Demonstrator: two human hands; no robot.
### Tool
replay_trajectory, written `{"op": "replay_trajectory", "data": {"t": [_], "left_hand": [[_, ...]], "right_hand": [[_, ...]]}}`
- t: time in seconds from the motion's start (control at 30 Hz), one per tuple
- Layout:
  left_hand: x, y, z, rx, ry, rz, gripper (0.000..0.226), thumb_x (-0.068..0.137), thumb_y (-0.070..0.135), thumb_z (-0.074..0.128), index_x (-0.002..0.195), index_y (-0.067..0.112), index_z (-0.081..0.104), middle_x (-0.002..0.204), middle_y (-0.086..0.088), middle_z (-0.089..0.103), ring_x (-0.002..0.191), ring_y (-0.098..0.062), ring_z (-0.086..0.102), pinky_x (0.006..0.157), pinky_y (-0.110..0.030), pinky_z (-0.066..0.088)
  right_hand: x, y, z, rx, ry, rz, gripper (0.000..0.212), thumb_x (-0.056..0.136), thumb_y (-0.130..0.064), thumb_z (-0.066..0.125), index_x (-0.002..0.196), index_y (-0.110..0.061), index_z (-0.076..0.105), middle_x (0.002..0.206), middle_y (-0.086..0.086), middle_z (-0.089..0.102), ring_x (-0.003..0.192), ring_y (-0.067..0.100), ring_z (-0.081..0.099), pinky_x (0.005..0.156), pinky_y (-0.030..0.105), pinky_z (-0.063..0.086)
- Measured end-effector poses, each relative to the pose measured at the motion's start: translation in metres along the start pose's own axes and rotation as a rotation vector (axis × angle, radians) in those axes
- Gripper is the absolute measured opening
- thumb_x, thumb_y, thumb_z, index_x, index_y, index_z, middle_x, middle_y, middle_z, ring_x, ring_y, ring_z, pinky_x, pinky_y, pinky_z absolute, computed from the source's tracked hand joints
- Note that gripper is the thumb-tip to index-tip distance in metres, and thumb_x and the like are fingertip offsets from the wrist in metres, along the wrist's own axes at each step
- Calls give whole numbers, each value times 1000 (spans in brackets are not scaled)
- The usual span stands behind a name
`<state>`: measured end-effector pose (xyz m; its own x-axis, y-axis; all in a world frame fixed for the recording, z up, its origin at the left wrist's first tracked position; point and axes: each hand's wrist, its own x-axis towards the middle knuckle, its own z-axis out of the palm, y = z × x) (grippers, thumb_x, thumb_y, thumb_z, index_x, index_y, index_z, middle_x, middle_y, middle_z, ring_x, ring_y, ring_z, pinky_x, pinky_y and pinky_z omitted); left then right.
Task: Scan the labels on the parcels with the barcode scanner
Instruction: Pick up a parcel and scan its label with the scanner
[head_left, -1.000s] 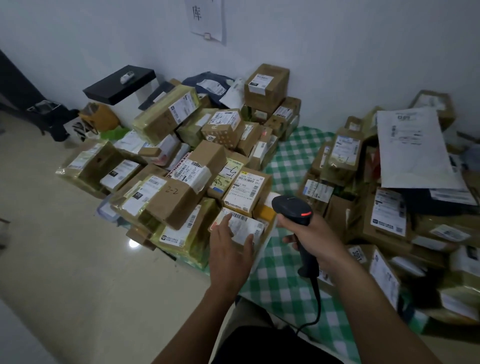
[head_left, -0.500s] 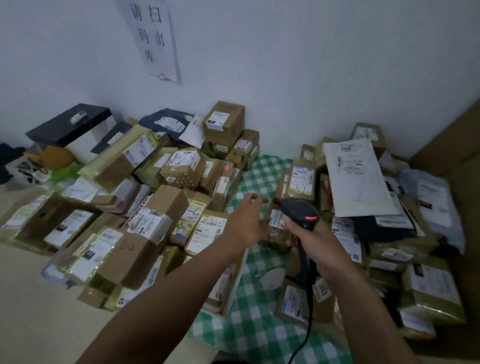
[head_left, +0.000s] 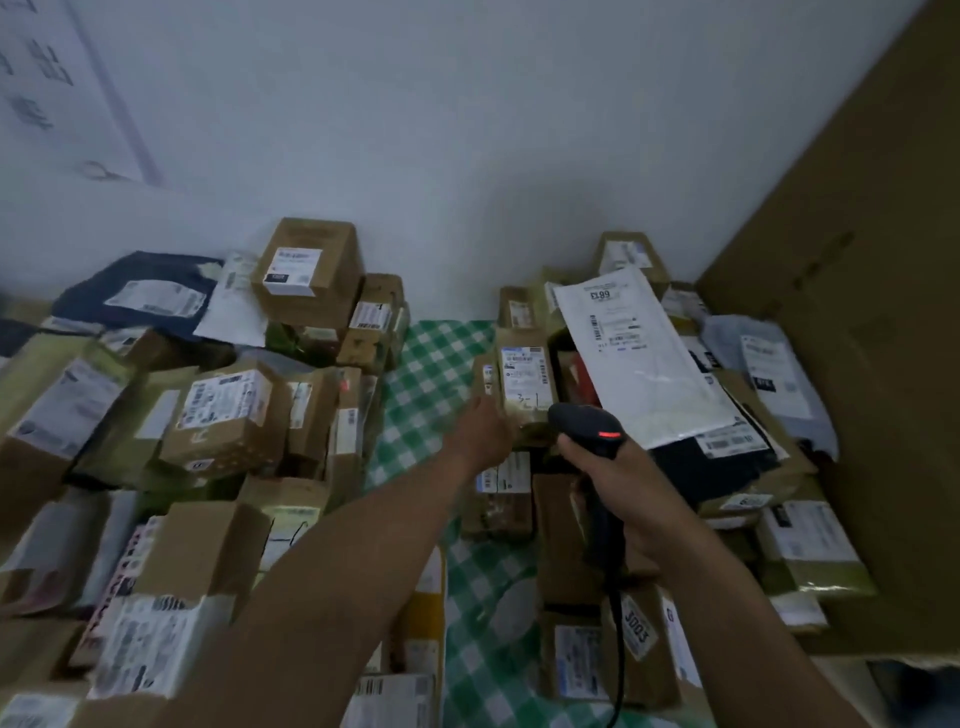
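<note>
Two hands flank one brown parcel (head_left: 527, 405) at the near edge of the right-hand heap, its long axis running away from the person and its label (head_left: 524, 369) facing the camera. Left hand (head_left: 480, 434) is the nearer and reaches the lower left corner, but blur hides whether the fingers pinch the box or merely touch it; right hand (head_left: 631, 488) has its fingers wrapped round the scanner (head_left: 584, 423). Scanner head sits just beside the lower right corner, below the label, so the scan probably requires tilting one toward the other.
</note>
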<state>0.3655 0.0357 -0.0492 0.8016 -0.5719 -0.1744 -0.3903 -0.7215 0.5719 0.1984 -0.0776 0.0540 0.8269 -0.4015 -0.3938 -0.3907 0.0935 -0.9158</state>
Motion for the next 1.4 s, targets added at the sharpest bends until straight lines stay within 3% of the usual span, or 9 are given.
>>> {"op": "replay_trajectory", "data": {"t": [0.17,0.43,0.57,0.73,0.8,0.93,1.1,1.23,1.4], "left_hand": [[19,-6,19,-515,145,-98,64,101,16,60,158,15,30,131,7,59,116,-9,56,76,5,39],[13,-8,36,-901,79,-424,31,98,11,61,129,13,66,123,-7,72,108,-20,70,87,-33,59],[-10,8,22,-971,125,-495,32,100,10,60,132,11,62,125,-7,69,107,-21,67,74,-26,56],[-63,36,1,-967,120,-439,28,101,20,61,128,22,61,126,3,68,114,-16,65,102,-42,54],[-91,43,-4,-941,161,-411,22,102,25,59,124,26,57,122,7,67,112,-12,64,100,-42,54],[-128,45,-14,-954,214,-349,25,102,27,61,122,32,47,121,12,61,112,-9,61,98,-38,54],[-142,45,-33,-1026,70,-347,33,92,22,75,117,39,61,109,17,72,108,-10,68,101,-41,54],[-147,45,-47,-965,173,-339,26,89,41,78,110,38,64,109,16,72,103,-6,68,95,-35,56],[-145,41,-58,-1005,301,-295,34,90,30,78,120,25,64,112,11,73,96,-1,68,67,-13,53]], "right_hand": [[14,11,-3,15,63,46,38,95,-29,73,132,-27,64,117,-2,72,110,18,65,94,37,53],[27,14,-2,21,96,68,30,96,-27,72,126,-25,66,96,1,75,80,17,67,69,29,55],[26,8,5,44,96,58,32,95,-26,73,126,-30,65,110,-3,75,98,17,71,71,30,59],[21,5,5,69,174,39,38,92,-32,76,128,-27,65,112,-3,76,105,20,71,87,42,62],[15,7,5,43,197,-12,43,89,-37,78,129,-32,63,113,-8,76,109,18,70,96,49,59],[-5,7,11,32,173,-126,46,90,-33,78,134,-30,61,118,-13,73,111,4,66,99,36,54],[-21,7,18,-49,186,-239,52,82,-9,85,128,-21,64,113,-9,72,95,-12,63,69,2,49],[-28,-1,23,-94,148,-288,59,77,-4,87,127,-25,63,110,-15,71,94,-12,63,80,9,51],[-33,-26,29,-82,56,-291,49,83,-2,82,123,-24,64,96,-15,72,80,-7,70,59,9,52]]}}
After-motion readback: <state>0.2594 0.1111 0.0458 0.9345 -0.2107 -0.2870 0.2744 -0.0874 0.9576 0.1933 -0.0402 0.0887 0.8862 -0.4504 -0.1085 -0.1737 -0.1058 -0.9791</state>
